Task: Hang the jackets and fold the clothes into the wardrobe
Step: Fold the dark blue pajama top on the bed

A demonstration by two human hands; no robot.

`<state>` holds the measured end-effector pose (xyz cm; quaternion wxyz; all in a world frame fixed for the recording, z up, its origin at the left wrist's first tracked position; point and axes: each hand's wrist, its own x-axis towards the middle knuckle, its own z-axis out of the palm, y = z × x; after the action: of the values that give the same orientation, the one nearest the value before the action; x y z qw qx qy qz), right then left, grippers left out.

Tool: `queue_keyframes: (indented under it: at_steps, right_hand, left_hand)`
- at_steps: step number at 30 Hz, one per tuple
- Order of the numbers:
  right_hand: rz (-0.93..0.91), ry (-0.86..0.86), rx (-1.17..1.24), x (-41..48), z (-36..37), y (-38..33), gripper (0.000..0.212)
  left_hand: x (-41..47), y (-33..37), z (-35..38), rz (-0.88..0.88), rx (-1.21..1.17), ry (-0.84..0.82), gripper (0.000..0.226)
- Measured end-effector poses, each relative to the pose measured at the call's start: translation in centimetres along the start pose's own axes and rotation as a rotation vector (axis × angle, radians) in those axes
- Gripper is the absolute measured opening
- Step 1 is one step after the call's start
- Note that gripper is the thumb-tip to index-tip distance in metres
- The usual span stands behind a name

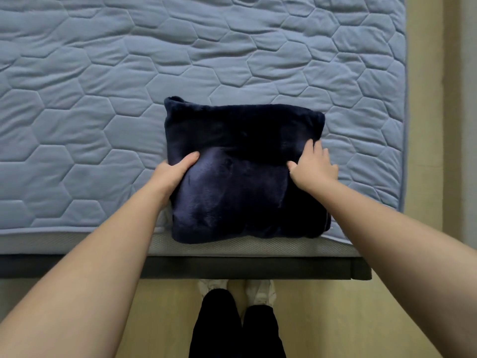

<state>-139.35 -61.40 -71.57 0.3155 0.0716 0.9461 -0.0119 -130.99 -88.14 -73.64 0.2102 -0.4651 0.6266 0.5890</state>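
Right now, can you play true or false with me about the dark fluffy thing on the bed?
1. The navy fleece garment lies folded on the blue quilted mattress. True.
2. It sits in the middle of the mattress. False: it lies at the near edge, closest to the person.
3. The left hand holds its left edge with the thumb on top. True.
4. The right hand is lifted well away from it. False: that hand rests on its right side.
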Motion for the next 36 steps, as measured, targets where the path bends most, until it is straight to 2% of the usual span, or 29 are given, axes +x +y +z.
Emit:
queue_keyframes:
  at_steps: [3,5,7,9,11,14,16,19,22,25,28,30,33,36]
  right_hand:
    - [-0.083,0.052,0.015,-2.7,-0.9,-0.2,0.078]
    - [-0.22,0.129,0.057,-4.6,-1.4,-0.5,0.079]
    - [-0.411,0.21,0.139,-6.1,-2.2,-1.3,0.071]
    - [-0.514,0.158,0.266,-7.2,-3.2,-2.5,0.06]
    - [-0.467,-0.004,0.385,-8.1,-4.2,-3.8,0.056]
    - [-0.304,-0.193,0.594,-9.6,-5.8,-4.3,0.061]
    - [-0.264,-0.17,0.67,-10.7,-7.1,-3.6,0.06]
    - [-0.281,-0.021,0.621,-12.4,-9.5,-1.6,0.053]
    - [-0.294,-0.125,0.674,-14.6,-11.9,1.1,0.055]
    - [-0.33,-0.215,0.612,-16.2,-13.3,3.7,0.065]
    - [-0.193,-0.098,0.523,-15.8,-12.8,6.0,0.085]
    - [-0.003,-0.003,0.523,-15.1,-11.9,7.3,0.085]
    - [0.237,0.068,0.664,-13.7,-10.5,9.0,0.062]
    - [0.284,0.154,0.737,-13.1,-10.8,9.9,0.042]
  left_hand:
    - [-1.4,0.6,-0.1,-0.012,-0.047,0.023,0.04]
    - [-2.7,1.3,0.0,0.002,-0.079,0.038,0.033]
    - [-4.2,2.2,0.1,0.05,-0.088,0.017,0.031]
    - [-5.8,3.2,0.3,0.149,-0.06,0.007,0.022]
    - [-7.7,4.3,0.6,0.241,-0.009,0.003,0.016]
    - [-10.3,6.1,1.0,0.29,0.046,-0.088,0.014]
    - [-11.8,7.4,1.3,0.281,0.08,-0.197,0.01]
    - [-13.9,9.2,3.0,0.263,0.136,-0.342,0.007]
    - [-16.1,11.2,5.7,0.231,0.217,-0.447,0.008]
    - [-17.6,13.2,8.9,0.18,0.261,-0.559,0.011]
    - [-18.7,14.1,12.7,0.215,0.354,-0.634,0.016]
    - [-19.0,14.1,15.1,0.218,0.381,-0.657,0.017]
    - [-18.8,13.0,17.5,0.154,0.365,-0.674,0.02]
    - [-18.3,11.4,18.0,0.143,0.286,-0.601,0.026]
